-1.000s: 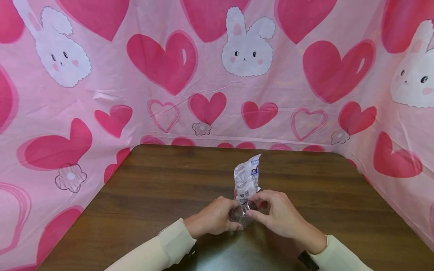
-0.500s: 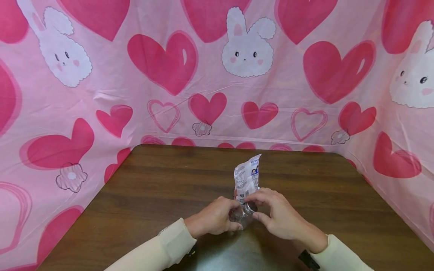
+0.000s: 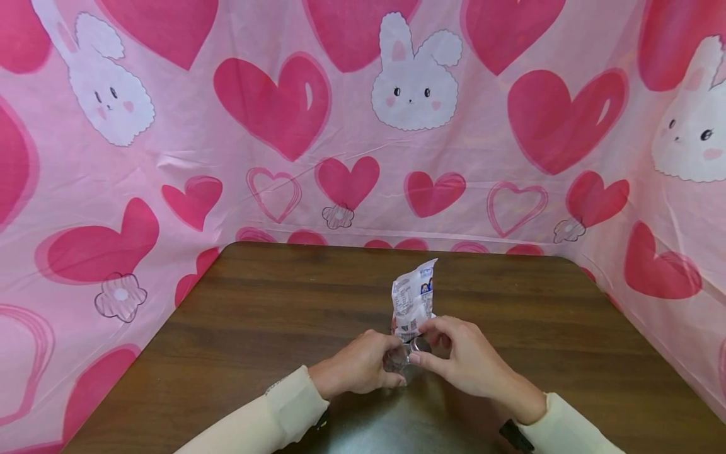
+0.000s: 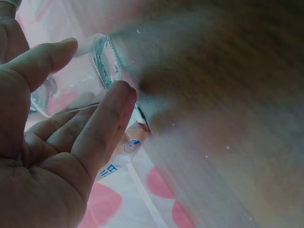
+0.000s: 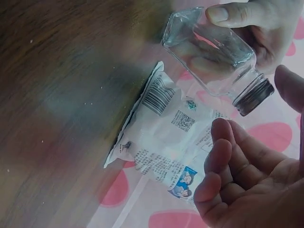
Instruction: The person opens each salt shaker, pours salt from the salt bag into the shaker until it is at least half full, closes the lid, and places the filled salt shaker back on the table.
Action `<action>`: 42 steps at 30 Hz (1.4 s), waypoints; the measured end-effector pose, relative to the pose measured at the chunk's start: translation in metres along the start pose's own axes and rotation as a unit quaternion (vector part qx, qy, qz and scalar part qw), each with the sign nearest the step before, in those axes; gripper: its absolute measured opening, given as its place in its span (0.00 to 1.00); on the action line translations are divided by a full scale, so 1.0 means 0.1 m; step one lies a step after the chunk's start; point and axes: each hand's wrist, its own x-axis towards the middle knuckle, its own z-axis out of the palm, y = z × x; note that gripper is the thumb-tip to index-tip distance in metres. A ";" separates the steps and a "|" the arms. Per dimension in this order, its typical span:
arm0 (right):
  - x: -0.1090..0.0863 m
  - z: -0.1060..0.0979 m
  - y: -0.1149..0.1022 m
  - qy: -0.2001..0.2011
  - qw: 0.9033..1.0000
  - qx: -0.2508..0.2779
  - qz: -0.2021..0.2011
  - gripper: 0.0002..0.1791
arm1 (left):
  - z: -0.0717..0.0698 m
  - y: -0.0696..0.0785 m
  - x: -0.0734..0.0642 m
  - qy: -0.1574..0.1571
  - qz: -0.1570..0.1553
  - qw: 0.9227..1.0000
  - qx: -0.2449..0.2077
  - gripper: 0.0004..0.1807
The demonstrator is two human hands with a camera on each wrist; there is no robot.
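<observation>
My left hand (image 3: 365, 362) holds a small clear glass bottle (image 5: 218, 61) with flat sides, tilted so its neck leans to the right. Through the glass no contents show. A dark metal screw cap (image 5: 255, 97) sits on the bottle's neck. Around that cap my right hand (image 3: 465, 359) has its thumb and fingers curled; how firmly they touch it is hard to make out in the right wrist view. The left wrist view shows the bottle's thick base between my left thumb and fingers (image 4: 107, 118).
Just behind the bottle stands a white printed packet (image 3: 412, 299) with a barcode and a small blue picture. Dark brown wooden table (image 3: 272, 296) lies under everything. Pink cloth (image 3: 476, 139) with hearts and rabbits hangs around its back and sides.
Half a second ago my right thumb and fingers were spread wider off the cap; now they have come in round it again. My left hand and the packet stay in place.
</observation>
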 end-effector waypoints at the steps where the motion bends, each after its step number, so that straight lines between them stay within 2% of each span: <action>1: 0.00 0.00 0.00 -0.003 1.000 0.005 0.010 0.24 | 0.00 0.00 0.00 -0.001 -0.001 1.000 -0.002 0.16; 5: 0.01 0.01 -0.01 -0.014 0.999 0.019 0.028 0.20 | 0.00 0.00 0.00 -0.008 -0.011 1.000 -0.014 0.16; 10: 0.01 0.01 -0.02 -0.017 0.999 0.021 0.022 0.15 | -0.01 0.00 0.00 -0.011 -0.017 1.000 -0.018 0.18; 15: 0.01 -0.01 -0.01 -0.019 0.999 0.026 -0.011 0.14 | -0.01 0.01 0.00 -0.008 -0.013 1.000 -0.012 0.18; 21: 0.00 -0.03 0.01 -0.020 0.997 0.041 -0.068 0.17 | -0.01 0.02 0.00 -0.010 -0.015 1.000 -0.015 0.18; 28: -0.01 -0.04 0.01 -0.029 0.995 0.052 -0.079 0.22 | -0.01 0.02 -0.01 -0.009 -0.017 1.000 -0.012 0.19; 32: 0.00 -0.03 0.00 -0.013 0.998 0.038 -0.054 0.21 | -0.01 0.03 -0.01 -0.006 -0.015 1.000 -0.007 0.18; 38: 0.01 -0.01 -0.02 -0.003 0.999 0.021 0.027 0.17 | -0.01 0.02 0.00 -0.005 -0.012 1.000 -0.006 0.18; 42: 0.02 0.00 -0.03 -0.005 0.999 0.018 0.039 0.12 | -0.01 0.01 0.00 -0.005 -0.010 1.000 -0.007 0.18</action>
